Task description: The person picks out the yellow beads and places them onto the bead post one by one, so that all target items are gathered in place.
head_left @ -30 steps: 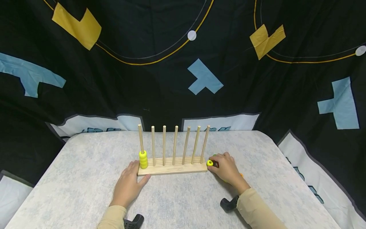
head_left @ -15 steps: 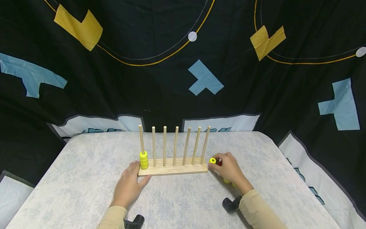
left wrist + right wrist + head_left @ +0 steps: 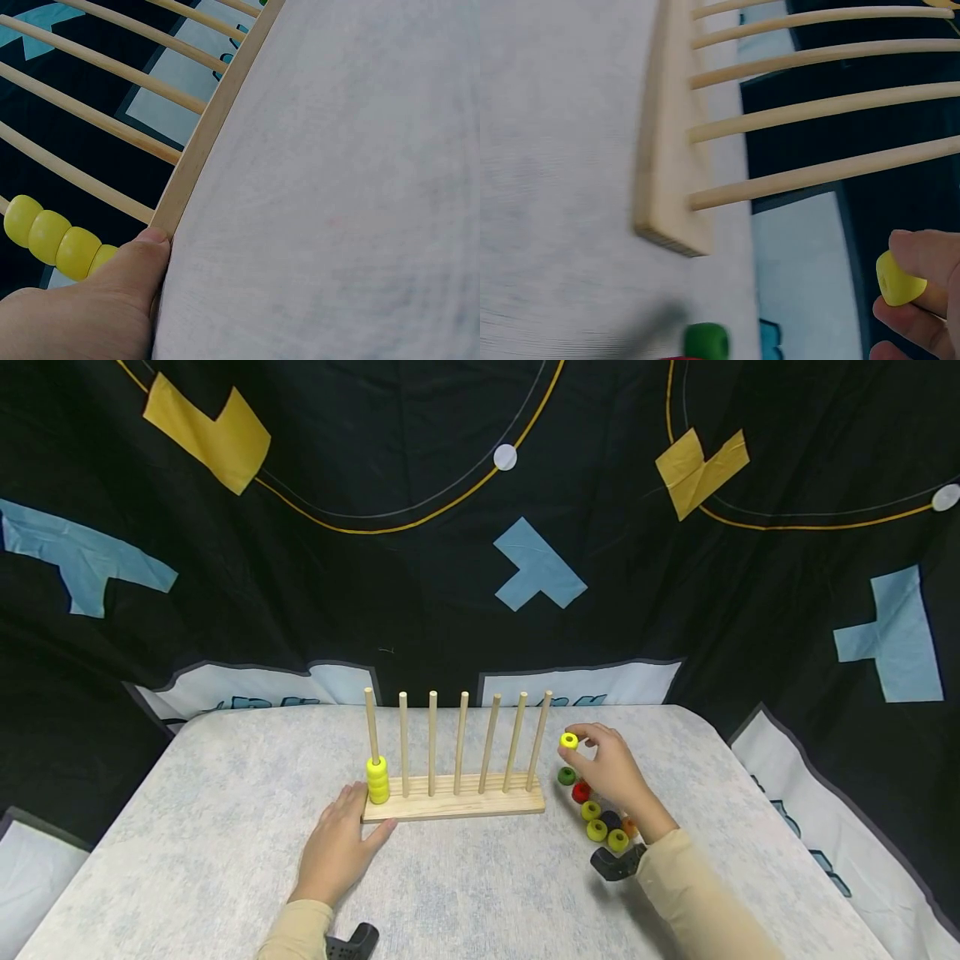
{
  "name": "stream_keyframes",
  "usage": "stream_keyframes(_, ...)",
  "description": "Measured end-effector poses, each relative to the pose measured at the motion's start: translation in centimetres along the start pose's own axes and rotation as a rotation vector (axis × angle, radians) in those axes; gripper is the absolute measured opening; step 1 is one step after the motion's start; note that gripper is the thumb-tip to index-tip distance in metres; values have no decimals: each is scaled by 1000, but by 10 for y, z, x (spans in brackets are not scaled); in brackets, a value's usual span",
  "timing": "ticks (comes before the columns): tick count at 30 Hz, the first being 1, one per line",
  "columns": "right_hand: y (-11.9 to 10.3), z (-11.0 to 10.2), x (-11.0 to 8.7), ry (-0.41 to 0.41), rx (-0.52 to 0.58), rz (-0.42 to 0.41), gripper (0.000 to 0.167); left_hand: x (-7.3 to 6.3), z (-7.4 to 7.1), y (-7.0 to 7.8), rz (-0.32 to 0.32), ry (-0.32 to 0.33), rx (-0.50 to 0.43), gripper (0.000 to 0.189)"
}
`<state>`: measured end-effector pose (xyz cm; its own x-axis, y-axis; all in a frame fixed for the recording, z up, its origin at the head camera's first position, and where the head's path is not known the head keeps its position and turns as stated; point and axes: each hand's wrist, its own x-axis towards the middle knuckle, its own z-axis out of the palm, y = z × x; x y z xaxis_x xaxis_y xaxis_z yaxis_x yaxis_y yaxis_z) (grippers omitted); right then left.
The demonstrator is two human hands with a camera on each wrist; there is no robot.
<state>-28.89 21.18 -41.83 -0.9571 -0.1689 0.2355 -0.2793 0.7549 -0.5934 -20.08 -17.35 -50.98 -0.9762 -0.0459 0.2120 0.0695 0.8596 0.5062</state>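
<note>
A pale wooden base (image 3: pixel 465 804) with a row of upright pegs stands on the table. Its leftmost peg carries a stack of several yellow beads (image 3: pixel 377 780). My left hand (image 3: pixel 339 847) grips the base's left end, and the thumb (image 3: pixel 139 259) lies along its front edge in the left wrist view. Raised off the table to the right of the pegs, my right hand (image 3: pixel 611 768) pinches one yellow bead (image 3: pixel 568 741) between thumb and fingers. The same bead (image 3: pixel 897 281) shows its hole in the right wrist view.
Loose beads lie under my right forearm: a green one (image 3: pixel 567 776), a red one (image 3: pixel 581 792), a dark one (image 3: pixel 611 820), an orange one (image 3: pixel 629 828) and several yellow ones (image 3: pixel 597 830). A dark curtain (image 3: pixel 420 610) hangs behind the table (image 3: pixel 480 893).
My right hand has lifted the yellow bead up from beside the base's right end, uncovering the loose beads below. The left hand has stayed on the base.
</note>
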Motion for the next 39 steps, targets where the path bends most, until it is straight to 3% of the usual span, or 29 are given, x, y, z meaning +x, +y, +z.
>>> stream_keyframes(16, -33, -39, 41, 51, 58, -88, 40, 0, 1, -1, 9, 9, 9, 83)
stream_keyframes(29, -72, -49, 59, 104, 76, -175, 37, 1, 0, 0, 12, 13, 7, 83)
stream_keyframes(39, -110, -46, 68, 88, 80, -212, 37, 1, 1, -1, 2, 3, 4, 82)
